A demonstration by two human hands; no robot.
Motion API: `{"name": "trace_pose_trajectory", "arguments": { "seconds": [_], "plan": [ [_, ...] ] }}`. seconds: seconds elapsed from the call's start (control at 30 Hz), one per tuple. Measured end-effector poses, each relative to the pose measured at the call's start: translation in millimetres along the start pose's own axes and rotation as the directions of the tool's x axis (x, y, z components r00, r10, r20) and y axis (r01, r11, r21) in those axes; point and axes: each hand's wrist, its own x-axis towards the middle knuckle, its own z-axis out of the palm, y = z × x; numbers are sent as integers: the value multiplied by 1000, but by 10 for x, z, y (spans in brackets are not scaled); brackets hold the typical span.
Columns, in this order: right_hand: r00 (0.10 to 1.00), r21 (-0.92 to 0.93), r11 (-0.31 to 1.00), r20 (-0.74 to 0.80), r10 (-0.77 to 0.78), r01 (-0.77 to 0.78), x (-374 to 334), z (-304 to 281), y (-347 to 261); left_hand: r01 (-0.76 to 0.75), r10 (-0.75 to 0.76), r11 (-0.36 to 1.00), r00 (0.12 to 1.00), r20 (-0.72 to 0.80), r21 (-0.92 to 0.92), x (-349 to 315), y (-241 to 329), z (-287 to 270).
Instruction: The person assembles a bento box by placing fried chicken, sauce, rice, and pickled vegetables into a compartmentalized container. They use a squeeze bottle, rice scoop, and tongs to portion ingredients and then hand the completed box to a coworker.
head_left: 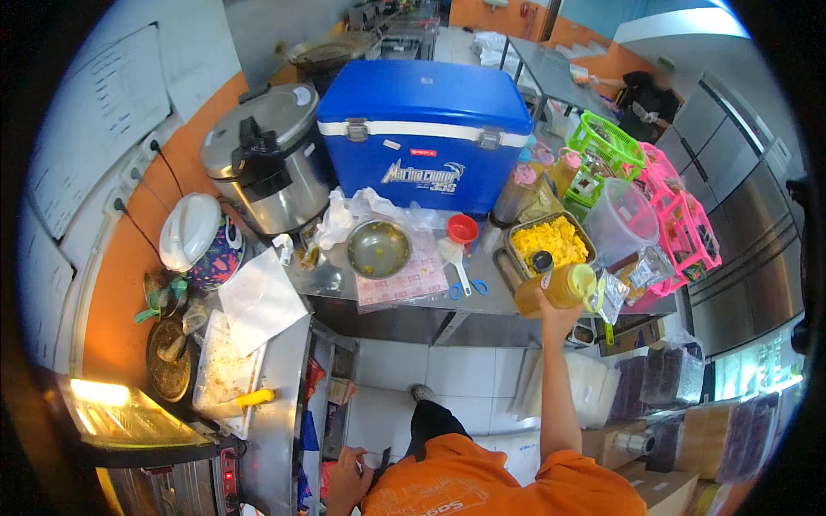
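The right hand (557, 318) has its fingers wrapped round a tipped yellow sauce bottle (561, 285), right at the front edge of the counter (327, 279). Just past those fingers is a heap of yellow food (555, 239), and off to their left sit a red cup (462, 228) and a round metal bowl (379, 249). Down low, the left hand (348, 475) has bent fingers, but I can't really tell if they hold anything.
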Motion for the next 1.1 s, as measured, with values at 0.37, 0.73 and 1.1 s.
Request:
{"name": "trace_pose_trajectory", "arguments": {
  "seconds": [0.37,0.73,1.1],
  "plan": [
    [123,16,960,992,19,-278,-599,1068,-750,164,-163,986,982,-91,2,335,486,85],
    [-908,482,876,369,-200,3,-3315,1753,-2100,447,-209,888,597,-774,105,-692,698,-1023],
    [-996,788,612,84,-1,65,-6190,1656,-2895,354,-455,884,500,-737,-306,-3284,-1368,-1765]
  ]
}}
